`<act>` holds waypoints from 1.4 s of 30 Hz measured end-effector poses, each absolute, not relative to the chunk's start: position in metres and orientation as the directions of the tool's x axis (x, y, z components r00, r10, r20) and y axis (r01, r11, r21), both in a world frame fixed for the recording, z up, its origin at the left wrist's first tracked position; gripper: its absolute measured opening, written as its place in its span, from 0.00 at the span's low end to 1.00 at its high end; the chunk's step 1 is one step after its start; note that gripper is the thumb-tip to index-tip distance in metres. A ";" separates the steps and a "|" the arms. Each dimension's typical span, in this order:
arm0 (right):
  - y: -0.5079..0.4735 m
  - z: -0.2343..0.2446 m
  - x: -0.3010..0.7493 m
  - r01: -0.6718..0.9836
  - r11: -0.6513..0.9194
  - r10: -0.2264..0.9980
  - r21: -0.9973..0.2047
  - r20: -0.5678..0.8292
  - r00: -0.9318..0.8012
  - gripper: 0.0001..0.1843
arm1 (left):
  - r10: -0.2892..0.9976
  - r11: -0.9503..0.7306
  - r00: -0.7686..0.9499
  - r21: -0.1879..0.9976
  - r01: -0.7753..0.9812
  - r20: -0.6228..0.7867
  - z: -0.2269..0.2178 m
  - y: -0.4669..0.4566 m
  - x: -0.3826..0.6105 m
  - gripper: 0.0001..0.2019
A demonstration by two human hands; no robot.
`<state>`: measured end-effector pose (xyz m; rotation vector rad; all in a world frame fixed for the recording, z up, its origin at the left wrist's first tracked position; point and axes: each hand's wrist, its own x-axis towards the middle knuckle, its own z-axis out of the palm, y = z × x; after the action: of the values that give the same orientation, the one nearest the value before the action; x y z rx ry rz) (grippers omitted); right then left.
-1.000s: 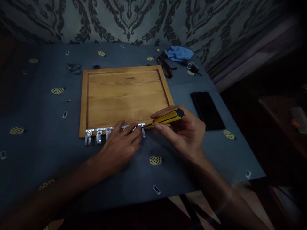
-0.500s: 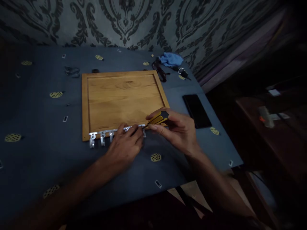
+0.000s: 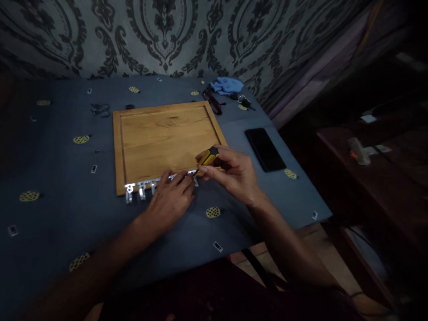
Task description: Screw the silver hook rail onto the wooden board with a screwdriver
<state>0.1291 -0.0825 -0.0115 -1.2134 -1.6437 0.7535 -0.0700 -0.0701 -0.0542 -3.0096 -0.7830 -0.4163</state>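
Along board (image 3: 167, 138) — hooks (image 3: 142, 191), screwdriver (image 3: 208, 158) in right grip (image 3: 239, 174)

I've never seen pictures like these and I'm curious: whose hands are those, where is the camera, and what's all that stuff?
There's no robot here, just a person using two bare hands. The camera is worn on the person's head, so it looks forward and down at them. The right hand holds a yellow and black screwdriver, pointing toward a metal strip with hooks. The left hand rests on that strip, along the near edge of a wooden board. On the blue table cover there are also a dark phone, sunglasses and a blue cloth.
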 end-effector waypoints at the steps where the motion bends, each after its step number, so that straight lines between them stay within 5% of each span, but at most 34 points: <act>1: -0.083 -0.013 0.127 0.375 0.315 0.945 -0.872 0.325 -0.038 0.15 | 0.477 -0.875 0.839 0.057 0.480 0.260 -0.054 -0.070 -0.070 0.16; 8: -0.091 -0.015 0.122 0.356 0.358 0.855 -0.863 0.456 0.246 0.06 | 0.467 -0.873 0.826 0.016 0.487 0.314 -0.057 -0.071 -0.069 0.13; 32: -0.098 -0.027 0.127 0.381 0.258 0.918 -0.888 0.348 0.189 0.07 | 0.463 -0.875 0.814 0.037 0.482 0.350 -0.061 -0.072 -0.070 0.13; 42: -0.099 -0.029 0.129 0.475 0.346 0.893 -0.809 0.440 0.098 0.04 | 0.459 -0.878 0.818 0.037 0.477 0.347 -0.061 -0.071 -0.070 0.13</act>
<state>0.1289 -0.0995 -0.0293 -1.2847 -1.5393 0.4888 -0.0704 -0.0715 -0.0611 -2.9456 -0.7595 -0.5417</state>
